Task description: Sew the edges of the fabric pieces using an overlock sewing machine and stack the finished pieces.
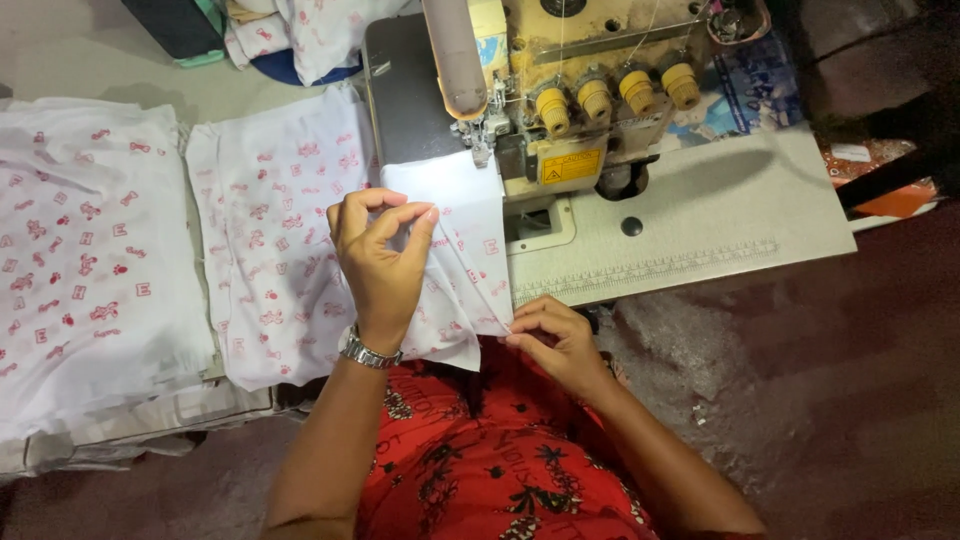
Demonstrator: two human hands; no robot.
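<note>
two hands on one white printed fabric piece [455,250] lying from the sewing machine's [560,100] presser foot [482,140] toward you. your left hand [380,255] pinches its upper fold shut; your right hand [555,335] pinches the near corner, long axis running between them.

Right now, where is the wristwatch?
In the head view, the wristwatch sits on the left hand's wrist, left of centre, over the printed white fabric.

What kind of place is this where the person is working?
Probably a sewing workshop. An overlock sewing machine sits on a work table, stacks of printed white fabric lie beside it, and the left hand and right hand hold a fabric piece.
</note>
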